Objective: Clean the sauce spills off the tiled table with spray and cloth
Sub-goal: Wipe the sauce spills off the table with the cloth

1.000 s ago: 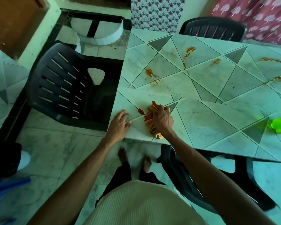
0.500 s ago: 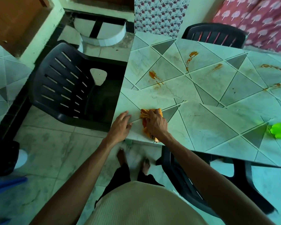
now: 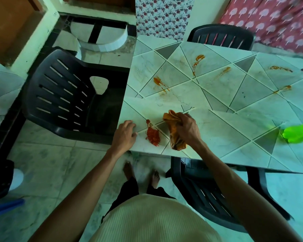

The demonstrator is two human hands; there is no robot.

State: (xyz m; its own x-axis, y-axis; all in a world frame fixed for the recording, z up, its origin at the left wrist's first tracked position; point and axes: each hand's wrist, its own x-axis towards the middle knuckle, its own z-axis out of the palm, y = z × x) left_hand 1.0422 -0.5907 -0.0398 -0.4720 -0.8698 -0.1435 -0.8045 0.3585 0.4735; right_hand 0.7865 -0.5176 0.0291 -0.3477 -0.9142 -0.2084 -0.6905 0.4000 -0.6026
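We are at the wiping step: our right hand (image 3: 187,130) grips the cloth (image 3: 174,132) bunched, just right of the red sauce blob (image 3: 152,136) at centre frame; our left hand (image 3: 125,135) rests flat, holding nothing, on the table (image 3: 217,137) edge. Next we should press the cloth leftward over the blob.

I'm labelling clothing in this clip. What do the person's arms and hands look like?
Both forearms are bare, no sleeves in view. The left hand and right hand wear no gloves; no ring, watch or bracelet shows. A cream ribbed top covers the torso.

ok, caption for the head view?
Right hand grips an orange cloth beside a red sauce blob; left hand rests on the tiled table.
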